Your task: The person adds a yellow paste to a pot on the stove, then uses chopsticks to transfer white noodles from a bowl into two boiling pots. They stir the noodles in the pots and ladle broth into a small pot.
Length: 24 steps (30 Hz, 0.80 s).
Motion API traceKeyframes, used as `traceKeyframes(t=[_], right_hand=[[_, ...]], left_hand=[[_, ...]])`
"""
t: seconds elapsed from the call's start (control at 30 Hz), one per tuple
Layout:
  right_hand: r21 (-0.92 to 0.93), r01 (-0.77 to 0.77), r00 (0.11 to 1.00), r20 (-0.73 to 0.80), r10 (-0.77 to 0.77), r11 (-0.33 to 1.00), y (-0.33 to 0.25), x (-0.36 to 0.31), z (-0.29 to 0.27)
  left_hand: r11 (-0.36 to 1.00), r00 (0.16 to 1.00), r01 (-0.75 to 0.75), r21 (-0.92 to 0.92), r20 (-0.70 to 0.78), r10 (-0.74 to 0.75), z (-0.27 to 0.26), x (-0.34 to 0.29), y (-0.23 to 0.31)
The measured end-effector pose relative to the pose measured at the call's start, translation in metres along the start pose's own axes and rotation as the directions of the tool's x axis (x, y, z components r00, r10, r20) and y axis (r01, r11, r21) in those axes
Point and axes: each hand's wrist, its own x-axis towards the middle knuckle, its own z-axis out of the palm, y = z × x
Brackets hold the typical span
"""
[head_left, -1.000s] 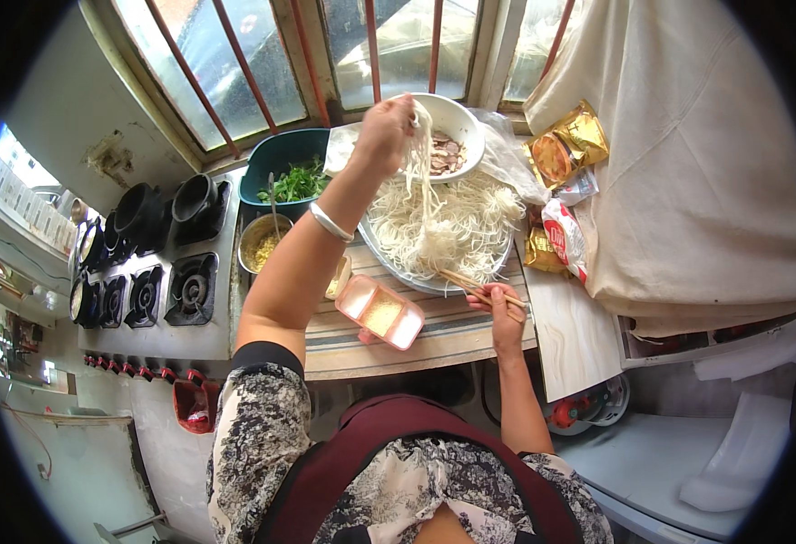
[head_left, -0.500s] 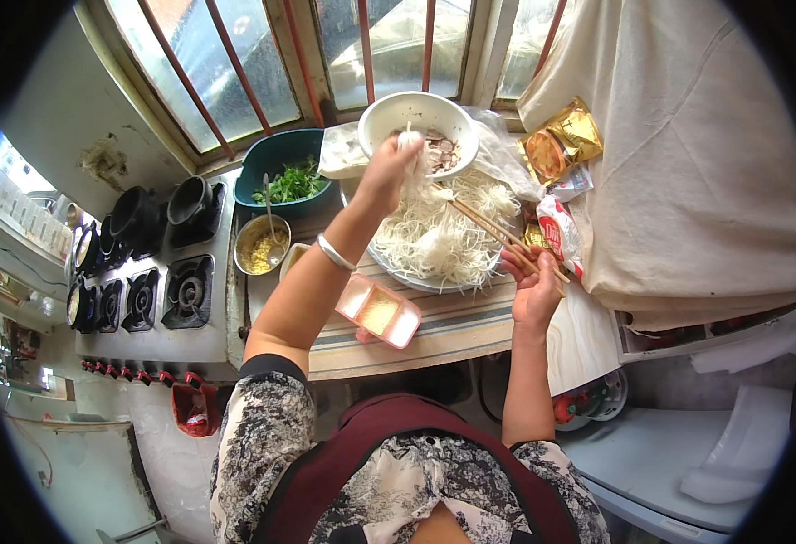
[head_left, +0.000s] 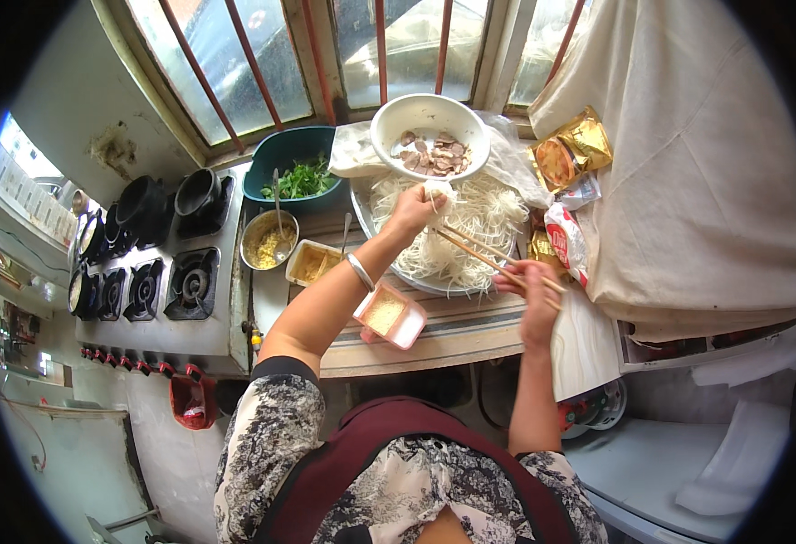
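The left grip (head_left: 414,214) was closed on a pale bunch of noodles (head_left: 439,190), above the ten o'clock edge of a noodle heap (head_left: 466,245). The right grip (head_left: 536,292), at the heap's four o'clock, was clamped around wooden chopsticks (head_left: 488,259), their tips over the strands; whether they touched, I could not tell. Around the heap on the table (head_left: 479,335), a white bowl (head_left: 468,124) of sliced meat stood at twelve, a gold packet (head_left: 572,152) at two, a red-and-white packet (head_left: 566,243) at three, a pink seasoning box (head_left: 405,344) at seven, a metal bowl (head_left: 245,245) at nine, and a teal basin (head_left: 253,184) of greens at ten.
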Motion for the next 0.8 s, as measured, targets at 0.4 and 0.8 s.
traceKeyframes(t=[0.4,0.8], right_hand=[[0.058,-0.089,0.996,-0.011,0.090,0.994,0.109,0.004,0.019],[0.010,-0.089,0.981,0.174,0.086,0.996,0.060,0.044,0.014]], left_hand=[[0.985,0.973,-0.105,-0.136,-0.217,0.074,-0.018,-0.002,0.100],[0.944,0.944,-0.319,-0.080,-0.116,0.309,-0.104,-0.072,0.184]])
